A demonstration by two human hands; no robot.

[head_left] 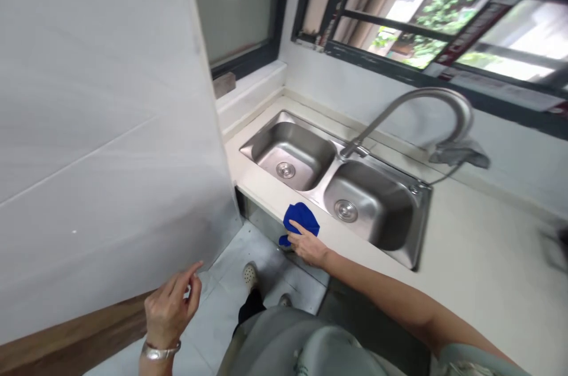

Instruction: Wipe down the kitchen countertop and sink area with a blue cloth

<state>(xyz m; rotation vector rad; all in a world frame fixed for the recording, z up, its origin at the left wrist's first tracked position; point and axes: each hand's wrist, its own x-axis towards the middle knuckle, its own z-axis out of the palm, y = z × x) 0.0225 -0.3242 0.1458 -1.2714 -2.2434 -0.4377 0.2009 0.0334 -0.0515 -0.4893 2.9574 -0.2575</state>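
A blue cloth (302,216) lies over the front edge of the pale countertop, partly hanging down. My right hand (307,248) grips it, fingers closed on the fabric in front of the sink. To the left, my left hand (172,305) hovers in the air near the white wall panel, holding nothing. Its fingers are loosely bent and apart, with the index finger pointing out. Behind the cloth sits a steel double sink (317,191) with two bare basins.
A tall curved faucet (403,101) rises behind the sink, with a grey wrapping (461,153) by its spout end. The white panel (119,145) stands close on the left. Countertop (479,263) extends right. A dark-framed window (417,24) is behind. Below is a tiled floor (222,305).
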